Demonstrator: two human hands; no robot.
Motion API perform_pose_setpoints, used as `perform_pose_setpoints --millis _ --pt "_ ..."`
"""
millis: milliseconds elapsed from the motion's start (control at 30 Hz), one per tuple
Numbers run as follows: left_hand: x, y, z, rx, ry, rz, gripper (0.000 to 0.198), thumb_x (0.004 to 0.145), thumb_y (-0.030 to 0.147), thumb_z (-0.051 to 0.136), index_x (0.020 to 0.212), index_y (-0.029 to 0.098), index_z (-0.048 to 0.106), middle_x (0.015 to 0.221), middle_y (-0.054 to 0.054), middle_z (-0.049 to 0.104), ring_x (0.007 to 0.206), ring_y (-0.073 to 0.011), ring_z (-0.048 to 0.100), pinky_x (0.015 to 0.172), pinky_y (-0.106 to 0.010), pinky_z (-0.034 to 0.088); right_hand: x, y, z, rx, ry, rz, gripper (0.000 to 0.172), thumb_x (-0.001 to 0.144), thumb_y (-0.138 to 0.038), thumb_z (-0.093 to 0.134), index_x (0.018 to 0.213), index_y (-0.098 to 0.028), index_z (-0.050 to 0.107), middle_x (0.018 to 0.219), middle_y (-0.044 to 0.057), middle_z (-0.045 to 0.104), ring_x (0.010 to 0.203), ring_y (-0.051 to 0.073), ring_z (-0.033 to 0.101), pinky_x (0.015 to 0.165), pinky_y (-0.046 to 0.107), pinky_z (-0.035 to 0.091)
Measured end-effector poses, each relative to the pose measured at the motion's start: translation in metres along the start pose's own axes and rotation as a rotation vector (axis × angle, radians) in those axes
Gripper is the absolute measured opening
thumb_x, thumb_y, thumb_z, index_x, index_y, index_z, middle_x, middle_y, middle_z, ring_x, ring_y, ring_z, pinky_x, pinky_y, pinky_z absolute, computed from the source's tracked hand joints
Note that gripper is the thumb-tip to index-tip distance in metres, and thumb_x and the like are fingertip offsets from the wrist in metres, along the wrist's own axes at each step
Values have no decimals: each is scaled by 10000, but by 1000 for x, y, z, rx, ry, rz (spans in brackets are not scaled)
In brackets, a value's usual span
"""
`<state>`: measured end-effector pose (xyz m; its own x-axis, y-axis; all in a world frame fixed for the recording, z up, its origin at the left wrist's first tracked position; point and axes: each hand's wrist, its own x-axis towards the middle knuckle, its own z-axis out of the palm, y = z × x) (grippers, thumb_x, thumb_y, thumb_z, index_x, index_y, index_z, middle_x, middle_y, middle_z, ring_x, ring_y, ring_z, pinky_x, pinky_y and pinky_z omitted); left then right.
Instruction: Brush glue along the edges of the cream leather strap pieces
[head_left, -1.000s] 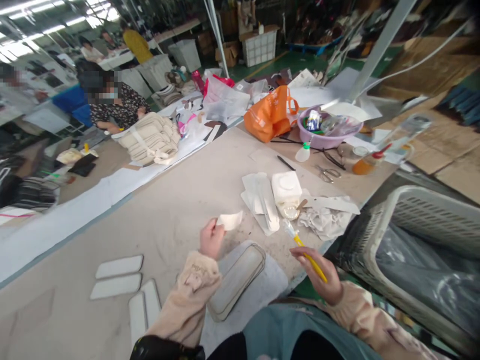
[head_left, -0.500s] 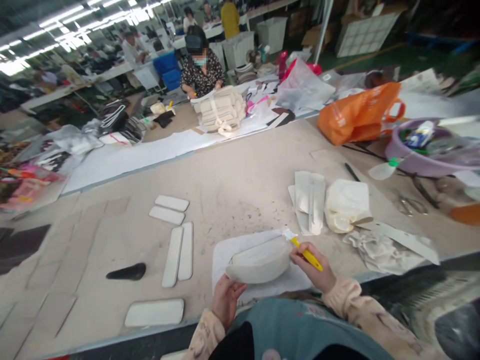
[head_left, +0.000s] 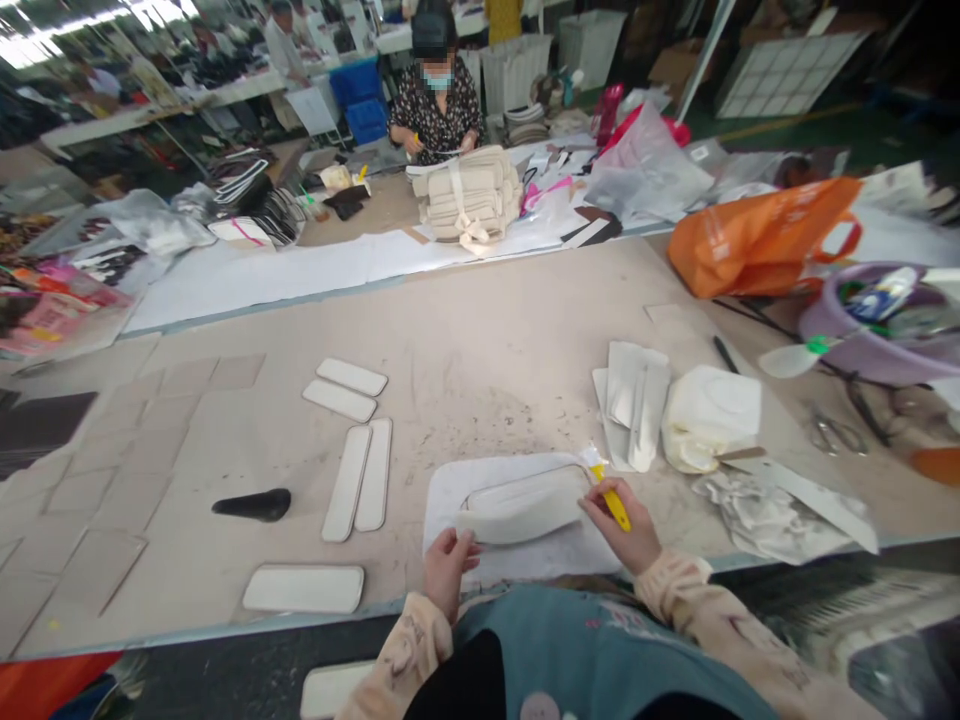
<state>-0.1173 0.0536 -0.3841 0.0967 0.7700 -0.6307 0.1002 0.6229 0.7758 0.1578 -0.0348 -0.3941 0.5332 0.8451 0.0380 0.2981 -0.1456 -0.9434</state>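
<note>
A pale, long flap-like piece (head_left: 525, 522) is bent up along its near side, over a white sheet (head_left: 444, 482) at the table's front edge. The fingers of my left hand (head_left: 448, 568) pinch its left end. My right hand (head_left: 626, 530) grips a brush with a yellow handle (head_left: 616, 508), its white bristles pointing away from me. The right fingertips are also at the piece's right end; whether they grip it is unclear. Several pale rounded strips (head_left: 346, 482) lie to the left, with a wider one (head_left: 304, 588) near the edge.
A white plastic container (head_left: 712, 405), white strips (head_left: 636, 400), crumpled paper (head_left: 757, 510) and scissors (head_left: 836, 432) lie right. A black tool (head_left: 255, 504) lies left. Farther back are an orange bag (head_left: 757, 240), a purple basin (head_left: 862, 335), a tied bundle (head_left: 472, 190) and a co-worker (head_left: 435, 105).
The brush has left the piece's far right edge and turned steeper in my right hand. The bent near side sits lower. My head view has shifted and levelled.
</note>
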Motion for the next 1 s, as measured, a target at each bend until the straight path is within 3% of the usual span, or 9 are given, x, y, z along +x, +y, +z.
perform_pose_setpoints --millis 133,333,1000 --pt "29 0 0 383 86 109 248 702 378 638 768 143 597 560 30 553 483 -99 528 429 -193 418 16 18 -1 -239 -4 -46 155 800 -326 582 853 -240 465 746 -17 583 650 168 605 654 312 496" --pt "49 -3 8 553 76 106 135 749 287 592 778 155 592 525 42 557 441 -92 519 423 -189 394 28 38 6 -386 8 -49 97 788 -275 522 839 -240 447 746 -11 590 666 173 617 650 299 485" --pt "63 -17 4 639 88 14 140 768 289 608 702 168 588 478 30 597 432 -98 569 464 -189 432 29 54 8 -457 -12 -35 137 797 -344 529 853 -241 456 742 -3 618 680 196 637 657 317 485"
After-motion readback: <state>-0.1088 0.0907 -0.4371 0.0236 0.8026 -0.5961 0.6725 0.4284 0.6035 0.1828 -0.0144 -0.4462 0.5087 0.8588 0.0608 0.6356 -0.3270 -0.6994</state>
